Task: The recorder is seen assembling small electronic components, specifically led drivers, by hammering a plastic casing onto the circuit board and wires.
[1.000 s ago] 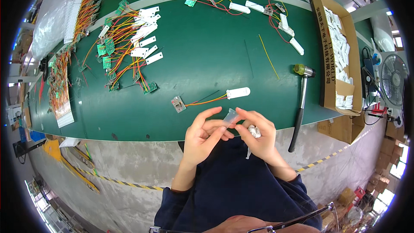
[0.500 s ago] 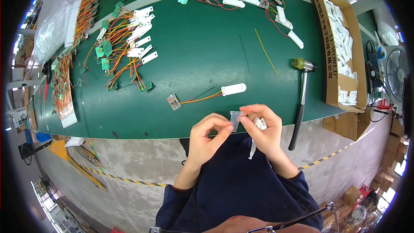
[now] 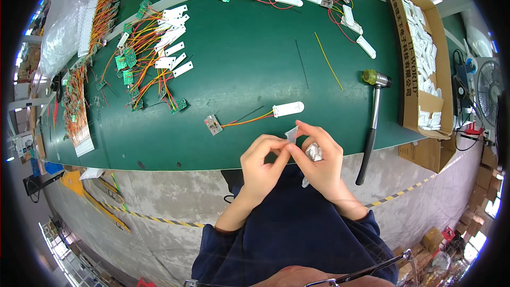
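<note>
Just past the table's near edge, my left hand (image 3: 261, 165) pinches a small clear plastic sleeve (image 3: 291, 135) between thumb and fingertips. My right hand (image 3: 325, 163) grips the same sleeve with its fingertips, and a crumpled white wad (image 3: 314, 152), like tissue or thin film, is tucked in its palm. The fingers cover the lower part of the sleeve. Beyond my hands, a white rounded plastic case (image 3: 288, 109) lies on the table, joined by red and yellow wires to a small circuit board (image 3: 213, 125). A dark thin wire rests beside these.
Wired green boards with white tabs (image 3: 170, 37) are heaped at left. A mallet (image 3: 373, 122) lies at right, its handle over the table edge. Behind it stands a cardboard box (image 3: 443, 64) of white cases. Loose wires (image 3: 328, 61) and more wired cases (image 3: 288, 0) lie farther back.
My hands have drawn together around the clear sleeve, which is now tilted and more covered by my fingers. The white wad's dangling end shows less below my right hand.
</note>
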A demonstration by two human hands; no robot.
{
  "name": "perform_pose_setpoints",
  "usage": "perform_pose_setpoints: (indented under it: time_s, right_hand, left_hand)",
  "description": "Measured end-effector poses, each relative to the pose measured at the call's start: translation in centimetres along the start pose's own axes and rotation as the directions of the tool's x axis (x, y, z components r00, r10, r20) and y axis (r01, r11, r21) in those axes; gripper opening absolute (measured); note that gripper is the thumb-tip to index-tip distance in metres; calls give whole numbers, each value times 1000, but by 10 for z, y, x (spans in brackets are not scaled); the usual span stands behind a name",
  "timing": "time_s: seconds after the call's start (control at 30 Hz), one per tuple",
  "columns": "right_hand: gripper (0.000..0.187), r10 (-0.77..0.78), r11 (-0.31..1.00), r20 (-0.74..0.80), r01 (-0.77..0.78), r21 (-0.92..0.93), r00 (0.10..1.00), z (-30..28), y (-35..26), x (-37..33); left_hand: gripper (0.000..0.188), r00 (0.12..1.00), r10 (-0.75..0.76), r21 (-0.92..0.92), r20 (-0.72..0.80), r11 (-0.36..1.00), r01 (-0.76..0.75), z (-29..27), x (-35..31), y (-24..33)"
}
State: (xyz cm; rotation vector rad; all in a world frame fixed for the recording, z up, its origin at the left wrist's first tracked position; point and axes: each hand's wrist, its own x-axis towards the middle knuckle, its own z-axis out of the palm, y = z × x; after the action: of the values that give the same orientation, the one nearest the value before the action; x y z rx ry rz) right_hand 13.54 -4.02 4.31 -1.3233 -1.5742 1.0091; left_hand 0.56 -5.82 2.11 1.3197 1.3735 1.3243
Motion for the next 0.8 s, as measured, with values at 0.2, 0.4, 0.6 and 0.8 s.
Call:
perform_pose_setpoints:
  time_s: [0.2, 0.4, 0.6, 0.8]
  right_hand:
    - [30, -27, 997, -90, 20, -77, 996, 2, 10, 11]
    - [30, -290, 752, 164, 331, -570, 943, -5, 19, 37]
    - [33, -343, 650, 255, 424, -631, 904, 4, 37, 40]
    - [36, -339, 716, 241, 415, -561, 910, 5, 45, 43]
  left_hand:
    - [19, 987, 154, 115, 52, 981, -159, 8, 11, -5]
    - [20, 966, 256, 579, 30, 784, -226, -25, 41, -16]
    - [16, 951, 242, 650, 195, 694, -310, -35, 52, -23]
    - [13, 945, 218, 621, 242, 713, -324, -35, 60, -24]
